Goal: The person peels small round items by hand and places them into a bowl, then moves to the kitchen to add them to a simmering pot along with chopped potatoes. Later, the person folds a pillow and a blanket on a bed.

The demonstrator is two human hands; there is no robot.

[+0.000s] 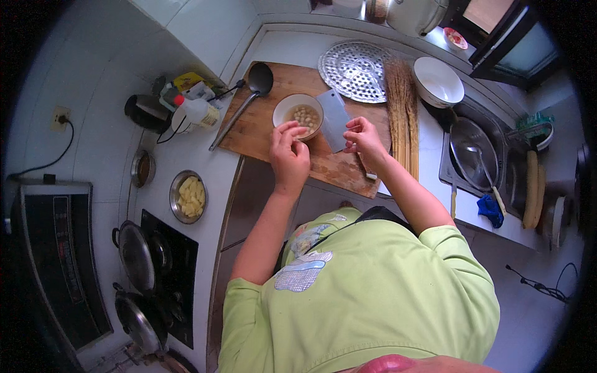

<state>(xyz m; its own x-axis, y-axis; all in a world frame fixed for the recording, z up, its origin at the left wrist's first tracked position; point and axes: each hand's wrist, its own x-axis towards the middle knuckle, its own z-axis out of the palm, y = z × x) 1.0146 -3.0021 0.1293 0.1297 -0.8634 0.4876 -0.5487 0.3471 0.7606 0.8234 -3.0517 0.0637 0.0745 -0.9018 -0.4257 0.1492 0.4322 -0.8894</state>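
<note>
A white bowl (pixel 278 109) with a dark rim stands on a wooden cutting board (pixel 280 84). Small round pale pieces (pixel 305 116), perhaps peeled cloves or seeds, sit in its cloudy liquid. My left hand (pixel 290 156) hovers at the bowl's near edge, fingers bent and apart, nothing visible in them. Right of the bowl lies a cleaver (pixel 332 119), blade pointing away and handle partly under my right hand (pixel 366 144). That hand is above the cleaver, thumb and fingertips close together; whether something small is between them cannot be told.
A ladle (pixel 260 79) rests on the board's left side. Behind are a perforated metal steamer plate (pixel 357 70) and a straw brush (pixel 402 107). A metal bowl of pale yellow chunks (pixel 189 196) stands left, near the stove (pixel 179 279). The sink (pixel 506 140) is right.
</note>
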